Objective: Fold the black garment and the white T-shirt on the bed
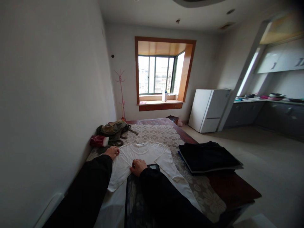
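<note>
A white T-shirt [144, 152] lies spread on the table, its neckline pointing away from me. At the shirt's left shoulder, my left hand [112, 152] has its fingers curled together on the edge of the cloth. A dark flat board [133, 193] lies lengthwise over the middle of the shirt, with a small greyish patch near its far right corner. My right hand [138, 167] is closed on the far end of this board, thumb and fingers bent. My right forearm covers much of the board, and the shirt's lower part is partly hidden.
Dark folded clothes [210, 156] are stacked at the table's right. At the left, by the wall, are a backpack [112, 130] and a red-and-white packet [99, 141]. A lace tablecloth [156, 131] covers the wooden table. Beyond stand a pink coat rack [121, 88] and a white fridge [209, 109].
</note>
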A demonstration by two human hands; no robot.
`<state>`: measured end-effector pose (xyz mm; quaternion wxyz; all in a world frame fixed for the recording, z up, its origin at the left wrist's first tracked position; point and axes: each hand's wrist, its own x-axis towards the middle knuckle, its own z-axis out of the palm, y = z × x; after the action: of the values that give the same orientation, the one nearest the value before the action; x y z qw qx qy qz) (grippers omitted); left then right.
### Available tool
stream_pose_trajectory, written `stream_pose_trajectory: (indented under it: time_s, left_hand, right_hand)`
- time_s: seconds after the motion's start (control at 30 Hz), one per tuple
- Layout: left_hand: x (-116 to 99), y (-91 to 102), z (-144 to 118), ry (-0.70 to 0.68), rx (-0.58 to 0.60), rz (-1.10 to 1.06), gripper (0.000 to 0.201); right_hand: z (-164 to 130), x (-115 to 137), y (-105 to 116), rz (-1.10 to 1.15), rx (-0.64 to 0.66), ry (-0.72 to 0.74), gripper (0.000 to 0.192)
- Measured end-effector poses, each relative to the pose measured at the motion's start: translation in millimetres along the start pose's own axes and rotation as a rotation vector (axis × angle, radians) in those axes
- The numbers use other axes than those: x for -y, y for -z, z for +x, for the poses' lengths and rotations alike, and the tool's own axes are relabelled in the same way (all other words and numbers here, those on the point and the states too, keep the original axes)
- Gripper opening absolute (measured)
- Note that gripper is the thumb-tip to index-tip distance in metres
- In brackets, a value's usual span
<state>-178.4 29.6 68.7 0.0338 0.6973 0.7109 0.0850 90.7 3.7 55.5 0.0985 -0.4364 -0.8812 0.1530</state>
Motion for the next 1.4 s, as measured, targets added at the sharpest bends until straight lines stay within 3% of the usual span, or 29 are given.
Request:
stream_pose_trajectory:
  time_s: [0.17,0.37,0.67,0.87,0.97,1.07,1.17,1.3,1.4]
  left_hand:
    - [7,0.5,4,-0.015,0.021,0.032,0.015]
    - [13,2.5,4,0.078,0.015,0.069,0.013]
    - [-4,11.5,-14,0.231,-0.074,0.014,0.019]
    - [-27,4.6,-72,0.122,-0.055,-0.111,0.022]
    - [-42,-8.6,-110,0.014,-0.030,-0.157,0.028]
    - [-55,-26.2,-136,-0.108,-0.028,-0.146,0.044]
    - [-65,-43.3,-150,-0.102,-0.032,-0.067,0.057]
    - [-75,-55.0,-158,-0.011,-0.016,-0.014,0.062]
    - [-74,-51.1,-154,0.004,0.043,-0.029,0.065]
  right_hand:
    - [3,-2,-4,0.002,0.006,-0.040,0.018]
    - [18,-4,-3,-0.009,0.022,-0.077,0.021]
    - [26,-2,2,-0.053,0.022,-0.079,0.025]
    - [15,0,6,-0.041,0.008,-0.027,0.025]
    - [-8,5,4,-0.018,0.005,0.038,0.041]
    - [-41,2,0,0.015,0.009,0.191,0.059]
    - [-67,-26,4,0.027,-0.032,0.253,0.055]
    - [-73,-99,25,-0.062,-0.129,-0.008,0.051]
    - [-68,-151,40,-0.144,-0.153,-0.145,0.052]
